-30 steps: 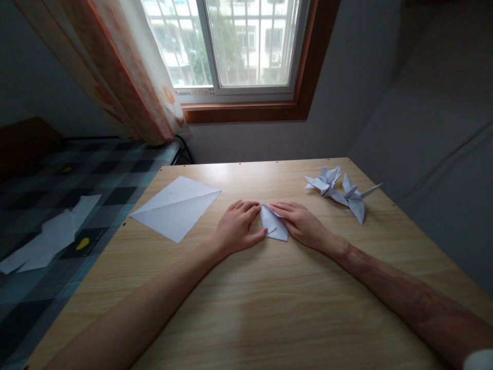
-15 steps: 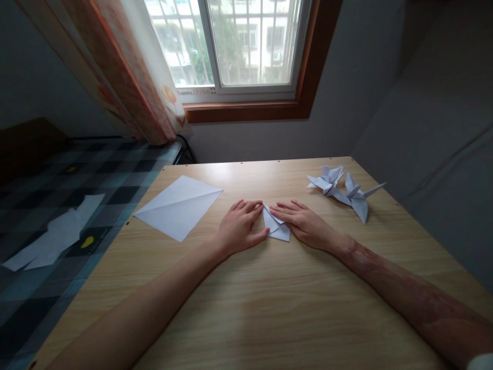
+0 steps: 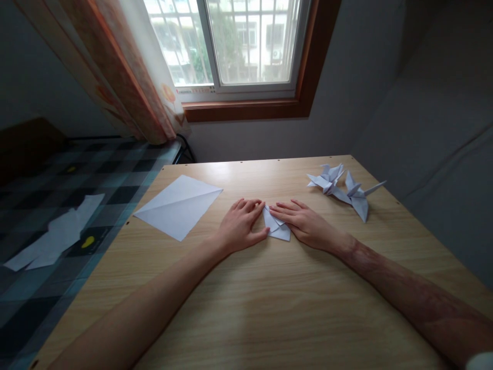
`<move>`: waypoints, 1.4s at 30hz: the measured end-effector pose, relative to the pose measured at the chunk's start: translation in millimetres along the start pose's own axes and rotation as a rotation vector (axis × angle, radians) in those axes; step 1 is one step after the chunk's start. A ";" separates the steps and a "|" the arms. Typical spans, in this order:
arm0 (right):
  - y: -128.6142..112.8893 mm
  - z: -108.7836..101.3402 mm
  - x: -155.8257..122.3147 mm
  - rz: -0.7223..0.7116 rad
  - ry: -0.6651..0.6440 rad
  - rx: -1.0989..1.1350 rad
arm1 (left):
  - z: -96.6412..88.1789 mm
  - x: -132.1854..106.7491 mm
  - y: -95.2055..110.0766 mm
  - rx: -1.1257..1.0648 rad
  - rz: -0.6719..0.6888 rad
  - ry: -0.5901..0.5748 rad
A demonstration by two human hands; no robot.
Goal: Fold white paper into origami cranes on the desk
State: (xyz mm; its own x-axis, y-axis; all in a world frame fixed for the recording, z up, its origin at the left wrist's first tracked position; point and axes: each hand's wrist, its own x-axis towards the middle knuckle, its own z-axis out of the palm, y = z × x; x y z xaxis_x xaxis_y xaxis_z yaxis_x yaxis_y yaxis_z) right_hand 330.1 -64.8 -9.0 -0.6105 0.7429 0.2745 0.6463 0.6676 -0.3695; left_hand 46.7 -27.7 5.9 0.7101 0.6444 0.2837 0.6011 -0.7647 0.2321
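Note:
A small folded piece of white paper (image 3: 280,234) lies on the wooden table between my two hands. My left hand (image 3: 239,226) holds it at its left side, fingertips at the top corner and thumb on the lower left edge. Across the upper right of the paper, my right hand (image 3: 304,222) lies flat, fingers stretched out and pressing on a folded flap. The part of the paper beneath those fingers is hidden.
Left on the table (image 3: 246,308) is a white paper sheet (image 3: 181,210) with a diagonal crease. Two folded paper cranes (image 3: 358,198) sit at the far right. Paper scraps (image 3: 63,234) lie on a checked bed (image 3: 23,303). A window and curtain (image 3: 127,67) stand beyond.
Almost nothing differs. Both hands stay on the folded paper, with only a very slight shift of the left fingertips at its top corner.

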 end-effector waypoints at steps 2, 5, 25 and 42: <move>2.4 -0.7 -0.4 -0.007 -0.023 0.024 | -0.1 0.1 -0.1 -0.001 -0.002 0.002; 5.7 -1.7 -1.1 -0.006 -0.049 0.053 | -1.0 0.1 0.5 0.002 0.001 0.001; 7.4 -6.9 -7.0 -0.080 -0.070 -0.029 | -3.5 -1.5 3.9 0.058 -0.015 0.025; -5.3 -8.2 -7.2 -0.054 -0.184 -0.043 | 2.8 -4.0 2.5 -0.038 0.222 0.090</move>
State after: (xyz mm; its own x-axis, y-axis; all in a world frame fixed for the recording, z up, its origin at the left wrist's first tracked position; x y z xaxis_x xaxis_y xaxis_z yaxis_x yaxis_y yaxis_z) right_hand 334.8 -73.3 -1.8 -0.7157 0.6873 0.1241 0.6270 0.7106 -0.3193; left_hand 46.4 -32.2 2.7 0.7868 0.4589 0.4127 0.4187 -0.8882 0.1894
